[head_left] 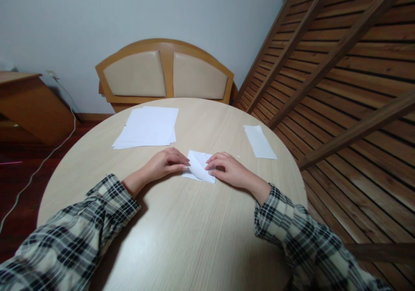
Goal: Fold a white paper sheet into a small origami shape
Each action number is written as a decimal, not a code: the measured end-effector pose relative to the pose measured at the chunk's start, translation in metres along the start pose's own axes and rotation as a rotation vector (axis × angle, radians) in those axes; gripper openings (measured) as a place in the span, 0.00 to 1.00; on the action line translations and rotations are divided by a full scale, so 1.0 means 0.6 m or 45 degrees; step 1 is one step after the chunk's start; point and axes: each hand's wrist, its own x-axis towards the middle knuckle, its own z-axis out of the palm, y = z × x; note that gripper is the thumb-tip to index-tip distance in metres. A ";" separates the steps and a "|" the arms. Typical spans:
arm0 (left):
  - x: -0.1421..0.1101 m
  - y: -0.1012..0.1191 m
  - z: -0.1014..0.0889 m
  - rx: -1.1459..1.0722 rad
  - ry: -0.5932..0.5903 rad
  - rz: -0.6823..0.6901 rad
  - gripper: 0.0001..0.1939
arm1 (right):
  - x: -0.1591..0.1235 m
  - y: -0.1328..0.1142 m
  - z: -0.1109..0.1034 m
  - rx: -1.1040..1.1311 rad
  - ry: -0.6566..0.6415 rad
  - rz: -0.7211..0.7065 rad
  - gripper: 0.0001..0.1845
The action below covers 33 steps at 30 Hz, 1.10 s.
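A small folded sheet of white paper (198, 166) lies on the round table in front of me, with a diagonal fold across it and a flap partly raised. My left hand (165, 162) grips its left edge between thumb and fingers. On the opposite side, my right hand (228, 170) pinches the right edge, thumb below and fingers above. The fingertips of both hands cover parts of the paper's sides.
Several white sheets (149, 126) are stacked at the table's back left. A narrow white paper strip (260, 142) lies at the right. The pale wooden table (171, 235) stands before a padded headboard (167, 72); a slatted wooden frame (343, 100) leans at the right.
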 end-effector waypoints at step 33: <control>0.048 0.029 0.035 0.704 0.013 -0.231 0.12 | 0.006 -0.009 -0.003 0.080 -0.157 -0.039 0.13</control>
